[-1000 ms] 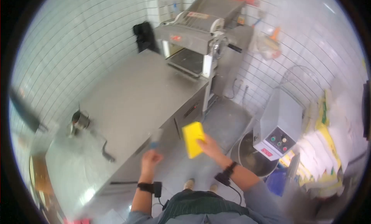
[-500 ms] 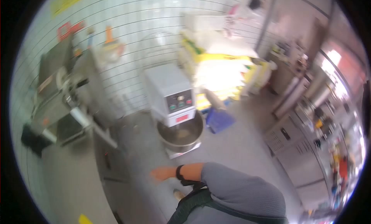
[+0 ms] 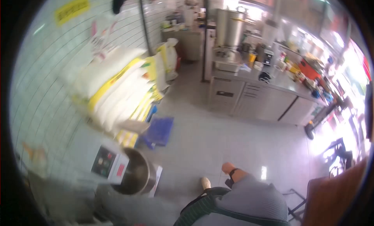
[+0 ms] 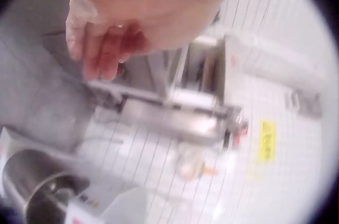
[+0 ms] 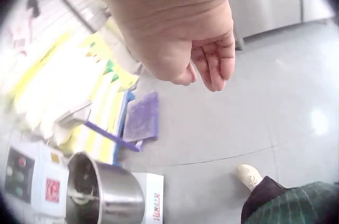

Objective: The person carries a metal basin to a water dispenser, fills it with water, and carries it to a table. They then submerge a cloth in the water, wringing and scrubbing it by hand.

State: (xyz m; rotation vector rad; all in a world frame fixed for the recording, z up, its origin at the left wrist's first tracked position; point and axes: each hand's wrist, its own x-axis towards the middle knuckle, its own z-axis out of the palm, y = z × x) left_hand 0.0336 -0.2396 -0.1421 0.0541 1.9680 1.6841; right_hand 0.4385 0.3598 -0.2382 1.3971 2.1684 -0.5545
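Note:
The right hand (image 3: 228,167) hangs low over the grey floor in the head view. Its fingers (image 5: 214,68) are loosely bent in the right wrist view and hold nothing that shows. Outside the head view, the left hand (image 4: 143,17) appears in the left wrist view with relaxed, slightly bent fingers, a whitish smear or film along one side, and nothing visible in its grasp. Beyond the right hand, well apart from it, is a mixer with a steel bowl (image 5: 119,195).
White and yellow sacks (image 3: 117,85) are stacked by the tiled wall, with a blue dustpan (image 3: 160,130) beside them. A steel counter (image 3: 265,97) with pots and containers stands across the floor. A brown surface (image 3: 331,195) is at lower right.
The head view has swung right, from the steel table and roller machine to the sacks and far counter. The yellow sheet-like piece has left the right hand, and the left hand has left the head view.

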